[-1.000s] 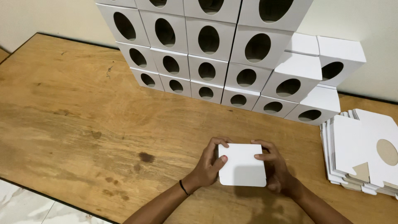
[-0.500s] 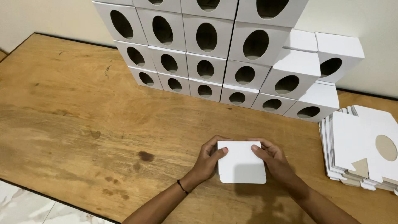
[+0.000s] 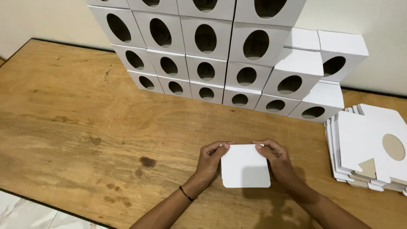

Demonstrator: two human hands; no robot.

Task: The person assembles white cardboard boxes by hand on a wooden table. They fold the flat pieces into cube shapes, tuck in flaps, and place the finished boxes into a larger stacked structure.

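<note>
Little is changing since the earlier frame: left hand (image 3: 210,163) and right hand (image 3: 277,163) are gripping the white box (image 3: 245,166), stack (image 3: 224,55) at 12 o'clock; pressing edges evenly is keeping folds square.

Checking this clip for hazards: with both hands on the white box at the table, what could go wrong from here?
1. The stacked boxes rise in a tall, uneven wall behind the hands; a bump to the wooden table might topple them.
2. The left hand and right hand pinch the white box by its sides; hard pressing could crease it.
3. The pile of flat blanks sits close to the table's right side and might slide.
</note>
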